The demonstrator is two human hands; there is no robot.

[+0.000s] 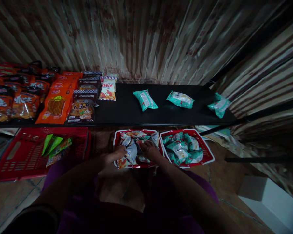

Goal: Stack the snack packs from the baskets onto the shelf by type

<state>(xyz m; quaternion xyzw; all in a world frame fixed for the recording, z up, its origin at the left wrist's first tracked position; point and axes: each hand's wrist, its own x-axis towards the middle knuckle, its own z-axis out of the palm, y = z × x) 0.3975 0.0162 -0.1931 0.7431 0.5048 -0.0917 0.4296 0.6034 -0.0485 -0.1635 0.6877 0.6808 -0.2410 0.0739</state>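
Note:
My left hand (117, 154) is at the left rim of the middle red basket (162, 149), against a silvery-white snack bag (131, 152). Blur and dim light hide its finger grip. Inside the same basket, my right hand (149, 150) lies over the packed bags with its fingers stretched out, touching a dark packet. Mixed snack bags fill this basket, some of them orange and white. Beside it on the right, another red basket (208, 156) holds several teal snack bags (179, 149).
A black shelf (127, 113) runs behind the baskets. It carries three spaced teal bags (146, 99), a white-and-orange bag (107, 88), brown potato-chip bags (82, 107) and orange packets (54, 109). At left, a red basket (12, 159) holds green packets (55, 145). A white box (278, 198) stands lower right.

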